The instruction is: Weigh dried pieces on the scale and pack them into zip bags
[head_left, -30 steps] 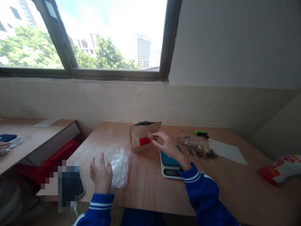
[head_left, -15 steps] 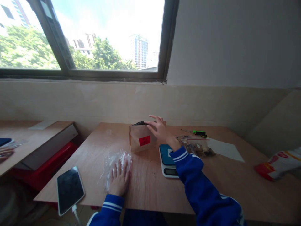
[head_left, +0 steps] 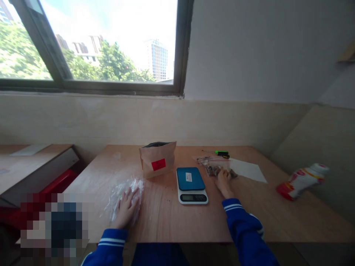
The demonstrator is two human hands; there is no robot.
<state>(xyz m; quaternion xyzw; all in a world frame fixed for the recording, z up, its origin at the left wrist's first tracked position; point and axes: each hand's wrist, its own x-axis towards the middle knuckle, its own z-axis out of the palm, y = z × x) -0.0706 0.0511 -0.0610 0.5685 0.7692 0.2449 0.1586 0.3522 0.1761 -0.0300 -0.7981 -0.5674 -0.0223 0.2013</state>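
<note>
- Has the left hand (head_left: 126, 208) open, palm down, fingers spread, on the clear plastic bags (head_left: 118, 186), thin, crinkled and red-edged, at left on the wooden table (head_left: 166, 221).
- Next, shows the brown pouch (head_left: 148, 166) upright, with flat matte faces, a red label and a gaping dark mouth; too dark inside to tell the contents.
- Just beside it, shows the scale (head_left: 181, 181), blue-topped, white-bodied, rounded at the corners.
- Has the right hand (head_left: 224, 179) on the filled bags (head_left: 212, 170), fingers bent; cannot tell if gripping. Shows small brownish pieces through the clear plastic.
- Behind, shows the green-and-black screwdriver (head_left: 222, 152); then flat white paper (head_left: 249, 170).
- At far right, shows the white-and-red bottle (head_left: 302, 181), tilted.
</note>
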